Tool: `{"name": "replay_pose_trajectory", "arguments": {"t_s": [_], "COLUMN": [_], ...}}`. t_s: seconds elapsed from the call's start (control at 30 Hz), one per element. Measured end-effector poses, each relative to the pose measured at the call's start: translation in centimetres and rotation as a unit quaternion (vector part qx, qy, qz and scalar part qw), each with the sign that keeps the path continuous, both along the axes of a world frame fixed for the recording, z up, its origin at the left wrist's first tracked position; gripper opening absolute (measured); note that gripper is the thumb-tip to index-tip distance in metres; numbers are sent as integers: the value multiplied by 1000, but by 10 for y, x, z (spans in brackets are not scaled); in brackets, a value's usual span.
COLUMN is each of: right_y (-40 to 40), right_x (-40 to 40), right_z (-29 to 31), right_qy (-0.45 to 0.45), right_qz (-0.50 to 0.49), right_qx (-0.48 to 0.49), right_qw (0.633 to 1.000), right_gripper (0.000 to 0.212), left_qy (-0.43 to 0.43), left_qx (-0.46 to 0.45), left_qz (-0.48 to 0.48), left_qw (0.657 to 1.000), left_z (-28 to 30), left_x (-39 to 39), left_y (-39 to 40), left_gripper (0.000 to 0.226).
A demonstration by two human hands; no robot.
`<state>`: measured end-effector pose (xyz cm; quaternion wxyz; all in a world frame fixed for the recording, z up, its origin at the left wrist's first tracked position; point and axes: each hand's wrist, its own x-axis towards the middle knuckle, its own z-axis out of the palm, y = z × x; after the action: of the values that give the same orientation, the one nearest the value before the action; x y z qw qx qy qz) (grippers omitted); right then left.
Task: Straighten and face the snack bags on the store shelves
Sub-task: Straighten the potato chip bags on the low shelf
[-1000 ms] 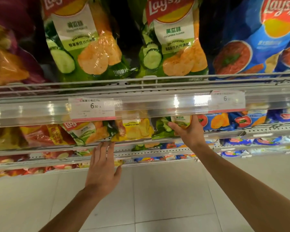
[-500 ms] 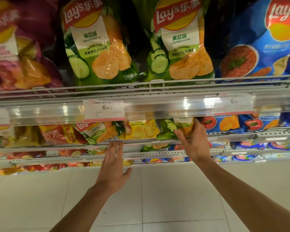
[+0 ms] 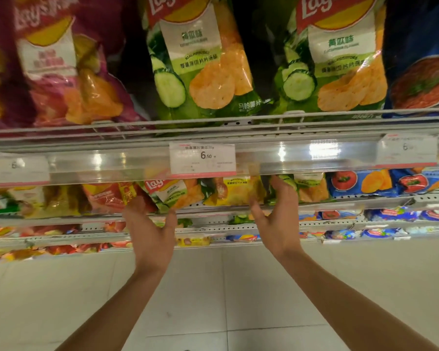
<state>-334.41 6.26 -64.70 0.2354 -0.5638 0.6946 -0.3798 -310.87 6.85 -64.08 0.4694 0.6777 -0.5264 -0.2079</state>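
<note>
On the second shelf a small green cucumber chips bag (image 3: 174, 192) lies tilted to the left. My left hand (image 3: 150, 229) reaches up under it, fingers and thumb spread on either side of its lower corner, touching it. A yellow bag (image 3: 235, 190) stands between my hands. My right hand (image 3: 276, 219) is raised with its thumb spread, and its fingertips rest against the left edge of another small green cucumber bag (image 3: 308, 186). Two large green cucumber bags (image 3: 200, 72) (image 3: 340, 72) stand upright on the top shelf.
A clear price rail (image 3: 289, 158) with 6.50 tags juts out above my hands and hides the tops of the second-shelf bags. A purple bag (image 3: 61, 72) stands top left and blue tomato bags (image 3: 390, 181) at the right. More shelves lie below, over a pale tiled floor (image 3: 213, 300).
My left hand rose from below the shelf edge up to the tilted green bag. My right hand let go of its green bag and opened. The view shifted right.
</note>
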Motion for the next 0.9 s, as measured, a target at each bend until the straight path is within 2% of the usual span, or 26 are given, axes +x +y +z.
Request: {"name": "replay_pose_trajectory", "arguments": {"t_s": [0.07,0.17,0.23,0.37,0.43,0.57,0.8,0.9], "right_y": [-18,-45,-62,-79,-80,-77,-65,-60], "right_x": [11,19,20,23,26,29,41,47], "right_z": [1,-3,-7,-16,-18,-19,-12,-11], "right_qy": [26,74,58,133,132,56,-31,-49], "right_qz": [19,41,50,37,25,2,-35,-40], "right_qx": [41,111,171,232,230,196,148,136], "right_qw": [999,990,982,963,964,979,988,989], "right_gripper": [68,93,105,113,111,101,95,97], "left_qy": [22,68,105,119,125,134,154,156], "left_qx": [7,104,151,204,213,216,192,194], "left_qz": [2,-8,-39,-67,-79,-82,-52,-54], "left_qw": [1000,992,982,970,966,964,968,967], "left_z": [6,8,3,-1,-3,-5,-1,2], "left_x": [8,20,28,42,49,60,69,77], "left_y": [-14,-36,-50,-70,-77,-83,-79,-77], "left_gripper": [59,62,64,52,44,32,33,43]}}
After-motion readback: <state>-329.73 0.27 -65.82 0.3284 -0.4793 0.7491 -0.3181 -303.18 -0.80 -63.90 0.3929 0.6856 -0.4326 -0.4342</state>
